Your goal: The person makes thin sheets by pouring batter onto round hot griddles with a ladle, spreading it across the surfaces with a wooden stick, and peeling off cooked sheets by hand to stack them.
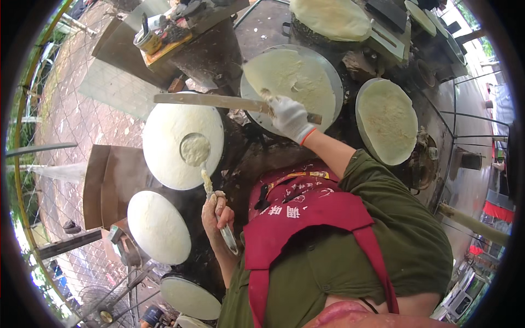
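Observation:
My left hand (218, 217), bare and smeared with batter, grips the metal handle of a ladle (206, 184). The ladle's round bowl, full of thick pale batter (195, 150), is over a white batter-covered round griddle (172, 123). A white glove with an orange cuff covers my right hand (289, 117), which is closed around a long flat wooden stick (205, 100). Beyond the glove, a thin pale flatbread (307, 78) covers most of another round griddle (337, 88). A short dough-caked piece (265, 94) shows by my fingertips; whether I hold it cannot be told.
More round griddles carry pale sheets, at right (387, 121), lower left (159, 227) and bottom (190, 297). A large flatbread (332, 18) tops a dark drum at the back. A tin can (147, 42) stands on a side table. Cardboard (110, 184) and wire fencing (61, 123) border the left.

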Demonstrator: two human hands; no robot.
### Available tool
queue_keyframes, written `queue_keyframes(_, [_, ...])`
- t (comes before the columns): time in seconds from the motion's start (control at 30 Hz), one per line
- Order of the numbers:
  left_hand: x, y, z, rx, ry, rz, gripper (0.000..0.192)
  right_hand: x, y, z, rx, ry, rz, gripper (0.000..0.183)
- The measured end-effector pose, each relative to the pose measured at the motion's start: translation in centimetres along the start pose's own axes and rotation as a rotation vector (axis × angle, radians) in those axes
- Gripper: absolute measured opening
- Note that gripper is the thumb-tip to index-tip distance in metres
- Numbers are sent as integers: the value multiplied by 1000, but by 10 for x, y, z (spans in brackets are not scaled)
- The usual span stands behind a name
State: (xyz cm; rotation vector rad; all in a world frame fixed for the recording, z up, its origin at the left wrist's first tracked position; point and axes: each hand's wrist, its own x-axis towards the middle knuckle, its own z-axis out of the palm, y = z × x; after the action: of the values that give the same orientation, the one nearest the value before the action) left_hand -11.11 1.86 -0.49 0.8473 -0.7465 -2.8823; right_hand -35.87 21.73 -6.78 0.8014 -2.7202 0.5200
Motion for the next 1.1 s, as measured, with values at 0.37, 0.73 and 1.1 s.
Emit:
queue_keyframes(0.37, [23,5,17,296,-6,-12,24,-64,69,3,434,-24,482,50])
queue_keyframes(0.73, [103,-44,104,261,-264,-312,23,-221,98,-36,37,-246,611,31])
queue_keyframes(1.1, [188,-171,129,750,-89,-120,16,-251,141,-47,428,225,615,43])
